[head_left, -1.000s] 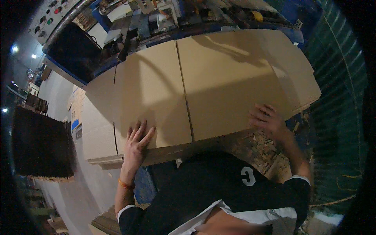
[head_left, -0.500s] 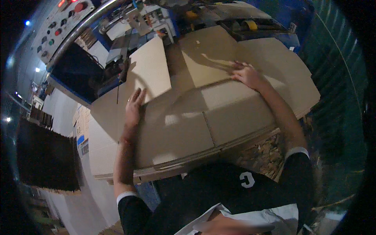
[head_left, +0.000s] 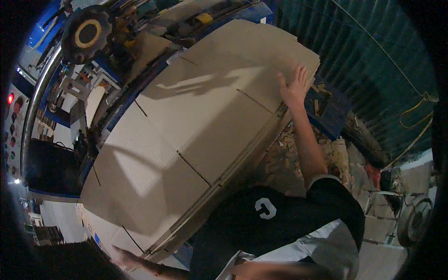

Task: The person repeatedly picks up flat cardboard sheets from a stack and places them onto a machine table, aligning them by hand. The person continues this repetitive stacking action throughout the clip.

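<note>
A stack of brown cardboard sheets [head_left: 163,126] lies in front of me, slanting from near left to far right. Short dark slots are cut into the top sheet along both long sides. My right hand [head_left: 295,88] is open at the far right end, its fingers spread over the sheet close to its edge. At the opposite, near left end is my left hand [head_left: 122,257], beside the stack's corner. It is dim and smeared there, so its grip does not show. Shadows of my arms fall across the cardboard.
Behind the stack stands a machine with a black handwheel [head_left: 87,33], a curved metal rail [head_left: 30,116] and a control panel [head_left: 13,126]. Cardboard scraps [head_left: 284,156] litter the floor at right. A green corrugated wall [head_left: 368,70] rises beyond, with a wheel [head_left: 414,221] near it.
My view has turned. The two raised cardboard pieces that were under my hands no longer show; the top sheet lies flat. My hands have moved apart to the stack's ends.
</note>
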Motion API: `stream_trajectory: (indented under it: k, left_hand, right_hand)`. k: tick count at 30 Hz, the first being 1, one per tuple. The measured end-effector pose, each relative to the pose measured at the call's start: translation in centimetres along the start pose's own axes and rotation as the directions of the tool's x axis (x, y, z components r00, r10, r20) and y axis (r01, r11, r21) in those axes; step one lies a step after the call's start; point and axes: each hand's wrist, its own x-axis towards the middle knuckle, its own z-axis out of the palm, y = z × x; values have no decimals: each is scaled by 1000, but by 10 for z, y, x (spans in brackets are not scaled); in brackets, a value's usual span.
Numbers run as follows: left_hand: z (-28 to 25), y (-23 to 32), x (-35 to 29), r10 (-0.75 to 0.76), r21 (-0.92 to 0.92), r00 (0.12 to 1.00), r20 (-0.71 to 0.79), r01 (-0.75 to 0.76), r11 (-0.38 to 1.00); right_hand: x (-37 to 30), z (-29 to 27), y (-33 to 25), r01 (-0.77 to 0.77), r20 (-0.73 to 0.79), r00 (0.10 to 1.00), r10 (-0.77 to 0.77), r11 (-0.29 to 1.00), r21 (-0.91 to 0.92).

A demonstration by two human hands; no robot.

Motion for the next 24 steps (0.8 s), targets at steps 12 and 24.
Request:
stream_trajectory:
  k: [12, 24]
  left_hand:
    - [-21, -49, -24, -403, -185, 915, -5, 396, 900]
    - [-28, -102, 46, -265, -614, 561, 784, 764, -200]
  right_hand:
    - [13, -22, -18, 18, 18, 1000, -26, 948, 319]
    - [118, -64, -68, -247, 253, 967, 15, 276, 929]
